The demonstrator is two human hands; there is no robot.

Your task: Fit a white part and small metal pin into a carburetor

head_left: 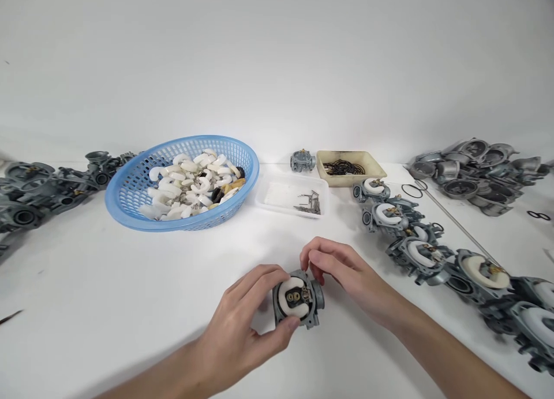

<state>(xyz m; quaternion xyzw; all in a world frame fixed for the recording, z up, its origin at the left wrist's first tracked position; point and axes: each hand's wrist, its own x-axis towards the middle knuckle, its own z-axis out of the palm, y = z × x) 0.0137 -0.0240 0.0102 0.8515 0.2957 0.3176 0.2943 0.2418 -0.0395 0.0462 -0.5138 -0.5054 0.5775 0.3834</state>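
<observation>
A grey metal carburetor body (312, 307) with a white float fitted in its open face rests on the white table in front of me. My left hand (242, 324) grips its left side between thumb and fingers. Fingertips of my right hand (341, 272) pinch at the body's upper right edge, by the float's hinge. Whether a pin is between those fingers I cannot tell.
A blue basket (130, 200) of white floats sits behind on the left. A clear tray (277, 194) holds small metal pins, and a beige tray (372, 171) holds black rings. Carburetor bodies with floats (433, 249) line the right; bare bodies (38, 194) lie at left, metal bowls (471, 168) far right.
</observation>
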